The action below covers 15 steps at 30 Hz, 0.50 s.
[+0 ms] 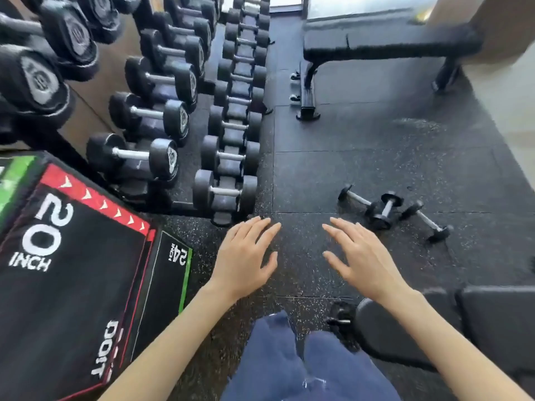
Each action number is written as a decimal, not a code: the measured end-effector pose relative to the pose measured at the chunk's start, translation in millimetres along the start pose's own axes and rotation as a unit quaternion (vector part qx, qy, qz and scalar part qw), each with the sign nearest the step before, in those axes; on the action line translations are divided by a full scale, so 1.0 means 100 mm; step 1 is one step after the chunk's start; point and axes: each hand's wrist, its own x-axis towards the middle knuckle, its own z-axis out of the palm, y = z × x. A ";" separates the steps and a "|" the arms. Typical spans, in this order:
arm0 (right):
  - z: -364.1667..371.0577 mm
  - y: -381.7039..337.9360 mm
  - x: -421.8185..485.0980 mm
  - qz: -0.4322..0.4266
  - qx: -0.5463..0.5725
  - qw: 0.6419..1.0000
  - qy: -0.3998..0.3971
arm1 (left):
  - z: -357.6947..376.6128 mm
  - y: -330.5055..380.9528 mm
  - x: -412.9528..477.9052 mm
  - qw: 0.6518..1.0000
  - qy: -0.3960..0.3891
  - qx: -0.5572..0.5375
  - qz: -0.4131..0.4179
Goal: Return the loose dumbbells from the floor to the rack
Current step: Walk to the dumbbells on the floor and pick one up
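No dumbbell has been picked up yet, so I judge this to be the start of a fetch, with the reach not yet committed. The left hand (246,256) and the right hand (366,257) are both held out palm down, fingers straight and slightly spread. They hold nothing and hang side by side above the black speckled rubber floor (362,134).

The loose pieces are three small black-headed dumbbells with bare steel handles. They lie in a cluster on the floor, ahead of and to the right of the right hand:
- The nearest dumbbell (359,199) lies just beyond the right fingertips.
- The middle dumbbell (386,210) lies close against it.
- The outer dumbbell (428,222) is a little further right.

All three are well away from the left hand. A fourth small dumbbell (341,316) may sit by the black padded bench (434,322) at lower right, but it is half hidden and I cannot be sure.

The tiered black dumbbell rack (188,208) stands to the left, beyond the left hand, loaded with rows of larger rubber-headed dumbbells. No free cradle is plainly visible from this view.

The next move calls for bending forward and to the right and closing the fingers round a steel handle. The heads look round and may roll when nudged.
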 end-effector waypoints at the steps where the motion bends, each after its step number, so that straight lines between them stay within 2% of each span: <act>1: -0.02 -0.02 0.08 0.011 0.003 1.000 0.012 | -0.02 -0.13 0.10 1.000 -0.007 0.003 0.010; 5: -0.10 0.09 0.22 0.060 -0.018 0.997 0.044 | 0.00 -0.42 0.46 0.999 -0.030 0.009 0.044; 11: -0.13 0.47 0.40 0.121 -0.044 0.991 0.048 | 0.19 -0.43 0.98 0.991 -0.065 -0.006 0.117; 15: -0.11 0.75 0.65 0.137 -0.038 0.989 0.042 | 0.30 -0.43 1.40 0.988 -0.077 -0.011 0.135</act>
